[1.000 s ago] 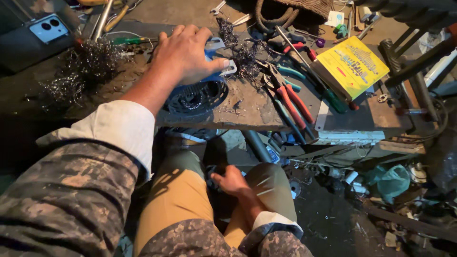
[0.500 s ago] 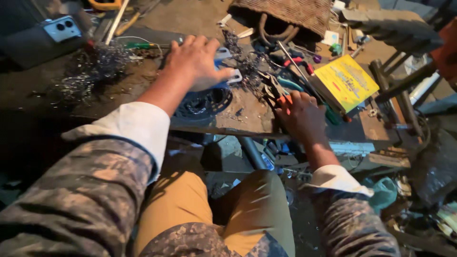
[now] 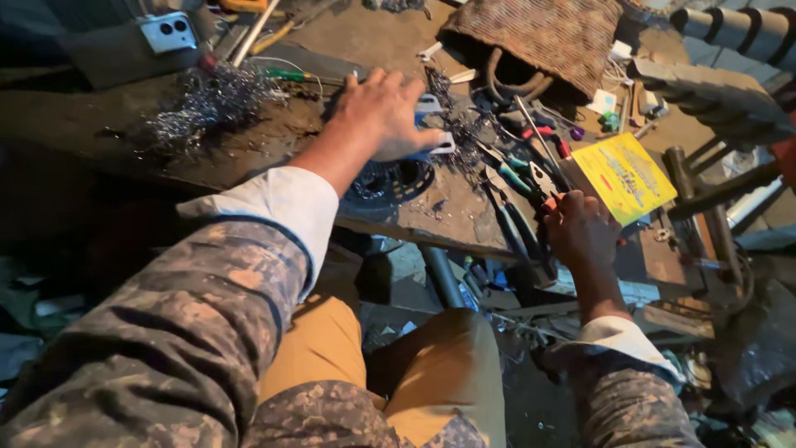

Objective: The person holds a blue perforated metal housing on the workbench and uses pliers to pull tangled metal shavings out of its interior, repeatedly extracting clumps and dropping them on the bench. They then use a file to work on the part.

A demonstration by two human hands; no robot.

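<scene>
Head view: left hand [image 3: 383, 112] lies flat, fingers spread, on a blue-and-white part [image 3: 431, 143] at worktop [image 3: 431, 220] centre. Right hand [image 3: 583, 235] fingers closed around orange-handled pliers [image 3: 543, 182], near right.

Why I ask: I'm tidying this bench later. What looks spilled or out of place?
Loose metal shavings lie scattered over the workbench, left of the left hand. Pliers and other tools lie jumbled by the right hand.

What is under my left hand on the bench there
The left hand lies flat on a blue and white part that sits over a dark round coil. The palm covers most of the part, so its middle cannot be seen.
</scene>
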